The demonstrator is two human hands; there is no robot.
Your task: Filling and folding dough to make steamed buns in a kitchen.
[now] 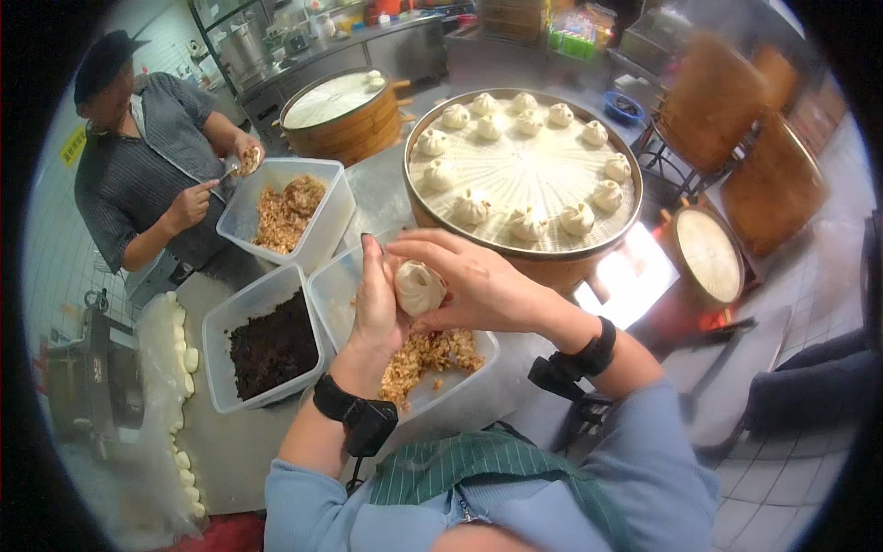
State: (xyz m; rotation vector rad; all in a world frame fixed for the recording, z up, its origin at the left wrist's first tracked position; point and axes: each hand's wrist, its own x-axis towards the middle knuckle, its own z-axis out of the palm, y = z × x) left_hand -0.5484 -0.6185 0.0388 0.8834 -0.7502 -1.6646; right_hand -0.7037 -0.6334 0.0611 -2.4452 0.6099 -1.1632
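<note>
Between my two hands sits a pleated dough bun [419, 288], its gathered top facing up toward me. My left hand [378, 303] supports it from the left side and below. Curved around its right side is my right hand [469, 279], with the thumb low and the fingers over the far side. Below my hands is a clear plastic tub [488, 359] holding a crumbly brown filling [434, 359]. Beyond them, a large round bamboo steamer [414, 186] carries a ring of pleated buns [529, 222] on a pale mesh liner [521, 165].
Left of my hands stands a tub [214, 359] of dark paste [276, 345]. A co-worker [152, 159] spoons filling beside another tub [338, 200]. Dough pieces [190, 359] lie under plastic film at the table's left. A second steamer [345, 138] stands at the back.
</note>
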